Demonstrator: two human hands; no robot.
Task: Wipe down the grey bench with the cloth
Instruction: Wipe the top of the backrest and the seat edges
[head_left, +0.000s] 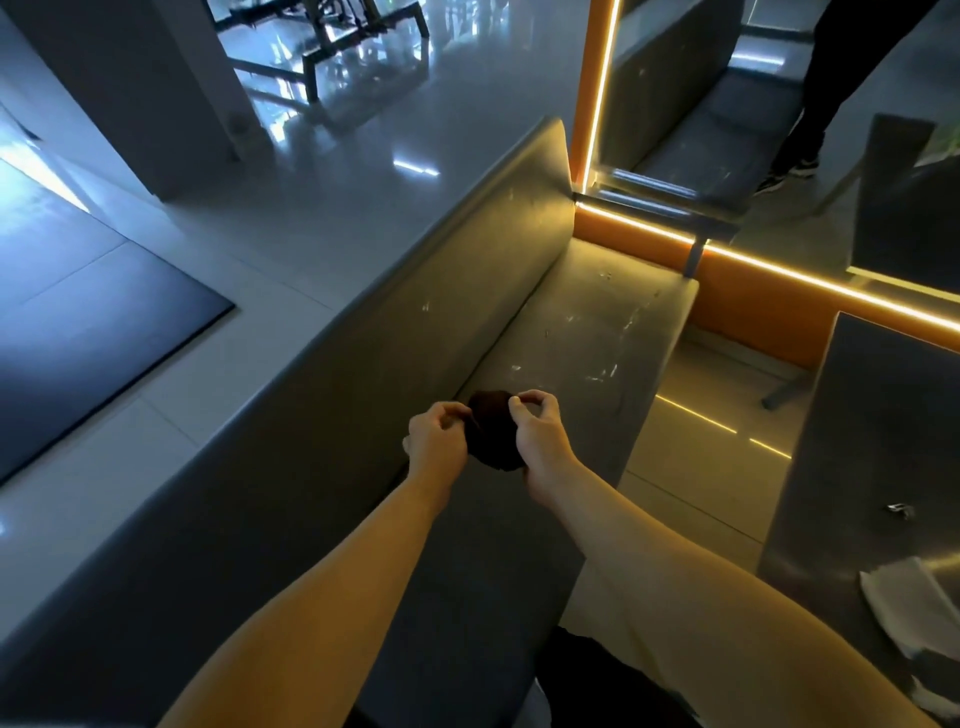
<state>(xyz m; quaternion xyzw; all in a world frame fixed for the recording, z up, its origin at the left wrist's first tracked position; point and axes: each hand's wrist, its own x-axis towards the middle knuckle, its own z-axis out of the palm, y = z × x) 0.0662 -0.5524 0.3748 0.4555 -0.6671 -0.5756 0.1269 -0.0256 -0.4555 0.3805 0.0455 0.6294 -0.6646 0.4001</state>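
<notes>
While both hands hold it above the grey bench (597, 322), the dark cloth (493, 431) hangs bunched between them, the left hand (436, 436) pinching its left edge and the right hand (537, 436) pinching its upper right corner. White scuffs mark the seat and backrest. A dark table (883, 441) stands to the right, carrying crumpled white paper (909, 608); an orange wall with a glowing light strip (779, 270) closes the far end.

You have an open run of grey bench (587, 332) seat toward 1 o'clock (scuff marks only). Its backrest (415, 312) rises along 10 o'clock, the orange wall (753, 312) closes the far end, and a dark table (883, 441) stands at 3 o'clock.
</notes>
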